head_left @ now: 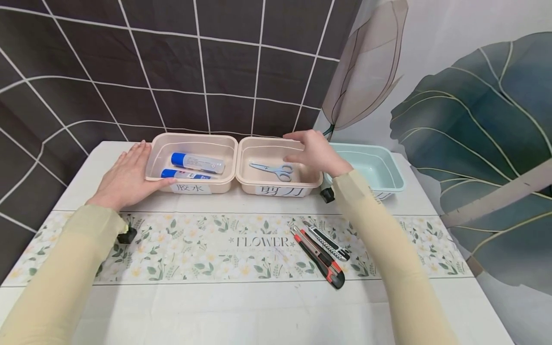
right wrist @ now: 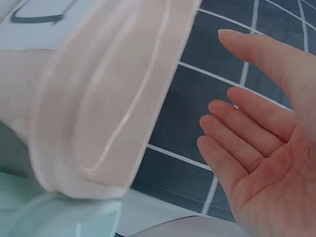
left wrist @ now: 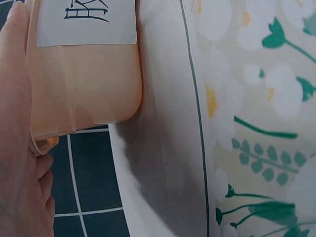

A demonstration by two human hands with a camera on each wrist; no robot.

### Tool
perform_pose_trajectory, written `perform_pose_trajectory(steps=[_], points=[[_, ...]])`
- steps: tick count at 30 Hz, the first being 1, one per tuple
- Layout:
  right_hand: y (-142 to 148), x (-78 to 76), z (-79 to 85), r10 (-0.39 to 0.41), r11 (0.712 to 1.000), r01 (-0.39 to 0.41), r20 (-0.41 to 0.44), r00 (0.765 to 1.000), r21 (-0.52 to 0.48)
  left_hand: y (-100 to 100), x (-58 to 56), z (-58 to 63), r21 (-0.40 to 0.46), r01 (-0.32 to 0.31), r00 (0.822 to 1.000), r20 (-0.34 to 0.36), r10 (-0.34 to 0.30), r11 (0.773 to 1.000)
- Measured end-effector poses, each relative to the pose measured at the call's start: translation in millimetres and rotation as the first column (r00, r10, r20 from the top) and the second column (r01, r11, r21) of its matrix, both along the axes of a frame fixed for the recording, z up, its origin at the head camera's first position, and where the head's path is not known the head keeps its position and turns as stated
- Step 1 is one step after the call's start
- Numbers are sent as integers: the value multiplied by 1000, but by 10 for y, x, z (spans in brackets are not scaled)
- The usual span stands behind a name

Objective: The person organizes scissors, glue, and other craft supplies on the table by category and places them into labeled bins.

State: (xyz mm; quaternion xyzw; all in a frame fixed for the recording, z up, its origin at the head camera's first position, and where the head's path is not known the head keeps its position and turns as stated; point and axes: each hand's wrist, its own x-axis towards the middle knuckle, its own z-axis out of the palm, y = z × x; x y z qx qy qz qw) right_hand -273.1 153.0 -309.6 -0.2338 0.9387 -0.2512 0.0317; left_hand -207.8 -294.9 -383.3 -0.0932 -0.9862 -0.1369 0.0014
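Note:
My left hand (head_left: 127, 177) rests against the left side of a beige bin (head_left: 189, 136), its thumb along the front rim. Inside lie two blue-capped glue sticks (head_left: 198, 162). In the left wrist view, the left hand (left wrist: 19, 118) lies along the bin's edge beside its white label (left wrist: 89, 22). My right hand (head_left: 316, 153) hovers over the right side of a second beige bin (head_left: 243, 179), thumb and fingers spread, with nothing between them. Light-blue scissors (head_left: 273, 169) lie in that bin. The right wrist view shows the right hand (right wrist: 261, 148) with its palm bare, beside the bin's rim (right wrist: 54, 108).
A mint-green bin (head_left: 373, 165) stands to the right of the beige ones, partly behind my right arm. Nearer on the table lie a red-and-black utility knife (head_left: 321, 258) and a grey-and-black one (head_left: 327, 242). A dark tiled-pattern cloth (head_left: 172, 62) hangs behind the bins.

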Motion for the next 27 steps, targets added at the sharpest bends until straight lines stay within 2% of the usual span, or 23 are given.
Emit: perform_pose_trajectory(steps=[11,21,27], points=[[139,146,153,19,998,-27,-132,991,-57,-3,15,0,10,-4,1000,3,4,1000],[301,358,176,-22,997,15,-96,995,-71,0,7,17,5,9,1000,1,-9,1000],[385,500,144,-6,997,-3,-101,995,-81,3,11,10,6,8,1000,2,-8,1000]])
